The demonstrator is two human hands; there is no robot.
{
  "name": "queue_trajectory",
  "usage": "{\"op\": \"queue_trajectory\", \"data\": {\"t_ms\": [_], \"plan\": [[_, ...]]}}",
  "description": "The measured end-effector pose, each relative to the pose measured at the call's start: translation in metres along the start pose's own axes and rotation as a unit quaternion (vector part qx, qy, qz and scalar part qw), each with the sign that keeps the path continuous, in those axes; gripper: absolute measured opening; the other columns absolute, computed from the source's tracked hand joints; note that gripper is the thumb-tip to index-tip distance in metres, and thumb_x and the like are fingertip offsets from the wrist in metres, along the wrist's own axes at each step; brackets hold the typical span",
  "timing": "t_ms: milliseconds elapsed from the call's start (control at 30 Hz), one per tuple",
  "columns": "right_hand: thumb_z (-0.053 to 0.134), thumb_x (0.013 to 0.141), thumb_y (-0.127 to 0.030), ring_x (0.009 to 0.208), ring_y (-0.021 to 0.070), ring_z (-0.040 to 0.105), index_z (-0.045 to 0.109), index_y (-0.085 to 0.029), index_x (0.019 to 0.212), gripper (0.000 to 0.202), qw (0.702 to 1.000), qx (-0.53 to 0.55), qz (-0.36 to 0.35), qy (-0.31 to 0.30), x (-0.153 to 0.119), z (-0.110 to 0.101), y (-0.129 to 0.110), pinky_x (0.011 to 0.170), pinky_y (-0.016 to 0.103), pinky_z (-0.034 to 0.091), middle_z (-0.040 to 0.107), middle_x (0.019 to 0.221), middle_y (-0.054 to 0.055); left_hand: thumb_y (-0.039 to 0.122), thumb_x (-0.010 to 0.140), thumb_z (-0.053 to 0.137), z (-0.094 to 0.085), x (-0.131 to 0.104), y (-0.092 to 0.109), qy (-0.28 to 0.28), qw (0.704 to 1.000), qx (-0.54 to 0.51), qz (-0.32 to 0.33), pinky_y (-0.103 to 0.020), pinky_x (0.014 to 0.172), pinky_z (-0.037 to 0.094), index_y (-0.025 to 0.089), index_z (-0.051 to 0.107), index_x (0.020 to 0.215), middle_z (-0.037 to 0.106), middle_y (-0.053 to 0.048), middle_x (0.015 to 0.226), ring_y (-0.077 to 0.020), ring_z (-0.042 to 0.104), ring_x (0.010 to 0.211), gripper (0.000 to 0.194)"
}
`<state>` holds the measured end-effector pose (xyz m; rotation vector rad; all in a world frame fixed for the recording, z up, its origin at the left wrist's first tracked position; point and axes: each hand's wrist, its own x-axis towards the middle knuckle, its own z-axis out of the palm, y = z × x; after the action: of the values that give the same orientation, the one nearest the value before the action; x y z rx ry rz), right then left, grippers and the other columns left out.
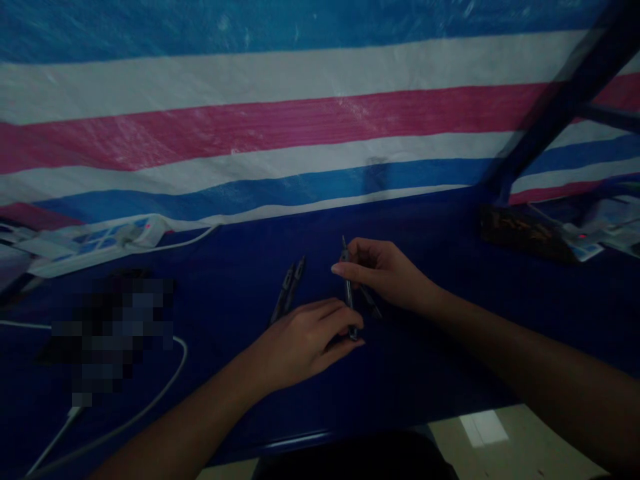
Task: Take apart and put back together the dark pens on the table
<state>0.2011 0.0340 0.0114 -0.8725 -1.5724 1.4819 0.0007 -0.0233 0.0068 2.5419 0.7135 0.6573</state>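
Observation:
A slim dark pen (349, 288) is held between both hands, its tip pointing away from me. My right hand (377, 268) pinches it near the tip with thumb and finger. At its near end, the fingers of my left hand (315, 337) close round it. Two more dark pens (287, 288) lie side by side on the blue table (410, 380), just beyond my left hand and partly hidden by it. Another dark pen (371, 303) rests on the table below my right hand, its far part covered by the fingers.
A white power strip (100, 241) with cables lies at the back left, near a blurred dark object (113, 327). At the right are a dark patterned object (525, 232) and another power strip (587, 250). Striped sheeting (280, 127) hangs behind; a dark bar (545, 113) slants at the right.

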Motion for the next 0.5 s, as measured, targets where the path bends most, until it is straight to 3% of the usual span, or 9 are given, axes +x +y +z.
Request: {"op": "queue_trajectory", "data": {"t_ms": [100, 267, 500], "plan": [[0.081, 0.083, -0.048, 0.058, 0.0093, 0.049, 0.055, -0.02, 0.075, 0.04, 1.0, -0.002, 0.003, -0.008, -0.0003, -0.0007, 0.0013, 0.057, 0.026, 0.037, 0.055, 0.063, -0.006, 0.026, 0.103, 0.063, 0.0011, -0.0008, 0.0007, 0.004, 1.0, -0.023, -0.015, -0.023, 0.066, 0.055, 0.019, 0.062, 0.108, 0.065, 0.001, 0.085, -0.0143, 0.068, 0.077, 0.008], [0.081, 0.083, -0.049, 0.058, 0.0095, 0.047, 0.057, -0.019, 0.077, 0.039, 1.0, -0.023, -0.004, -0.017, -0.0017, -0.0001, 0.0015, 0.057, 0.026, 0.035, 0.053, 0.064, -0.007, 0.032, 0.1, 0.069, -0.0003, -0.0023, 0.0004, -0.019, 0.998, -0.039, -0.039, -0.022, 0.066, 0.057, 0.02, 0.062, 0.117, 0.068, -0.001, 0.094, -0.013, 0.067, 0.075, 0.021], [0.078, 0.086, -0.051, 0.063, 0.0113, 0.05, 0.062, -0.017, 0.082, 0.037, 0.997, -0.073, 0.002, -0.027, -0.0043, 0.0005, -0.0029, 0.059, 0.027, 0.037, 0.057, 0.069, -0.004, 0.024, 0.102, 0.065, -0.0016, -0.0022, 0.0015, -0.008, 0.998, -0.034, -0.054, -0.023, 0.069, 0.058, 0.02, 0.062, 0.112, 0.066, 0.002, 0.087, -0.013, 0.069, 0.075, 0.011]]}}
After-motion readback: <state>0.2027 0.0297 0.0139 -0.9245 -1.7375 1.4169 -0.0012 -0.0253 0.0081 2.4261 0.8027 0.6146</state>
